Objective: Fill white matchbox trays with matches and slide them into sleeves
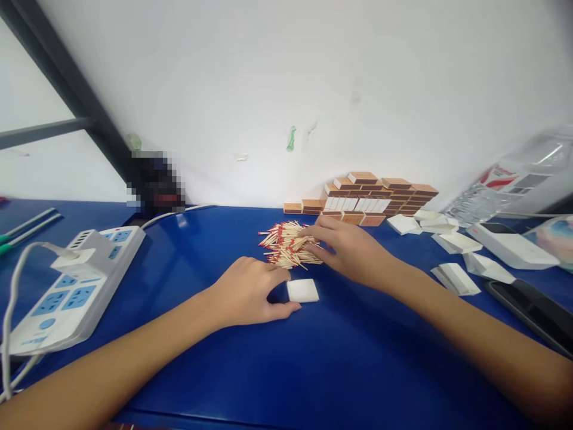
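Observation:
A small white matchbox tray (303,291) lies on the blue table in front of me. My left hand (250,289) has its thumb at the near corner and its fingers at the far corner, gripping the tray's left end. Just beyond it is a heap of red-tipped matches (286,242), pointing in mixed directions. My right hand (349,248) reaches into the right side of this heap, thumb and fingers curled around some matches. How many matches are between those fingers is hidden.
Stacked matchboxes (371,194) stand against the wall. Several empty white trays (454,278) lie to the right, near a phone (537,310), a white box (510,248) and a plastic bottle (505,179). A power strip (76,292) with a white cable is on the left.

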Tool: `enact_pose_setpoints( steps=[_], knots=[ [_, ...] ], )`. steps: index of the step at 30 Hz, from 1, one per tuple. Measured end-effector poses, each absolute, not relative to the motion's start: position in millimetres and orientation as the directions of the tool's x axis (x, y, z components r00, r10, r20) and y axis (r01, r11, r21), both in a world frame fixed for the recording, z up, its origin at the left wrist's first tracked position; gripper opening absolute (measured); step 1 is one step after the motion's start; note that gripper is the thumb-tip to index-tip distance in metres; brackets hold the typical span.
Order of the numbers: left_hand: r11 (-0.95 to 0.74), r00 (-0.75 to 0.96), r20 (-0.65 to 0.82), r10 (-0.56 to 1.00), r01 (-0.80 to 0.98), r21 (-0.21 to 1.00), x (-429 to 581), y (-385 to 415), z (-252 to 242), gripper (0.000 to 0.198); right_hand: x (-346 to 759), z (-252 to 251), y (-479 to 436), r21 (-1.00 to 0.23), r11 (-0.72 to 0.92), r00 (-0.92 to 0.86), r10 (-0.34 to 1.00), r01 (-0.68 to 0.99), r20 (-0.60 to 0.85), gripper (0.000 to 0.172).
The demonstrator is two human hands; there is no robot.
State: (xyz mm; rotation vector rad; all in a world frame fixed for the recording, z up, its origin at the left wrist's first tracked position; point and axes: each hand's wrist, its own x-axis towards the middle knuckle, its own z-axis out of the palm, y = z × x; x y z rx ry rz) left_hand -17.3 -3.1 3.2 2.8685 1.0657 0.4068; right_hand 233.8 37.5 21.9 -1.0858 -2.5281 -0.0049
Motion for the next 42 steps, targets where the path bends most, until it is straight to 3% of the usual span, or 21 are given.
enact_pose_setpoints(
  steps=[7,18,28,37,42],
  knots=[
    [-0.741,0.726,0.152,0.671,0.66,0.121,-16.5,-1.2,6.0,0.038,221.9,19.7,51.2,0.15,0.675,-0.687,0.673,0.722,0.275,0.013],
    [-0.737,0.725,0.131,0.676,0.667,0.11,-17.5,-1.7,7.0,0.039,211.5,25.4,47.1,0.386,0.651,-0.748,0.633,0.653,0.198,0.013],
    [-0.714,0.698,0.151,0.7,0.686,0.14,-17.2,-1.2,7.4,0.037,220.2,24.2,46.2,0.393,0.651,-0.756,0.609,0.649,0.24,0.021],
    [-0.678,0.664,0.144,0.733,0.699,0.227,-13.8,-2.4,7.2,0.035,251.6,28.4,24.1,0.268,0.668,-0.717,0.612,0.694,0.333,0.028],
    [-0.67,0.655,0.157,0.739,0.69,0.276,-12.9,-3.3,6.6,0.035,244.2,19.3,6.9,0.327,0.692,-0.765,0.557,0.643,0.325,0.016]
  ],
)
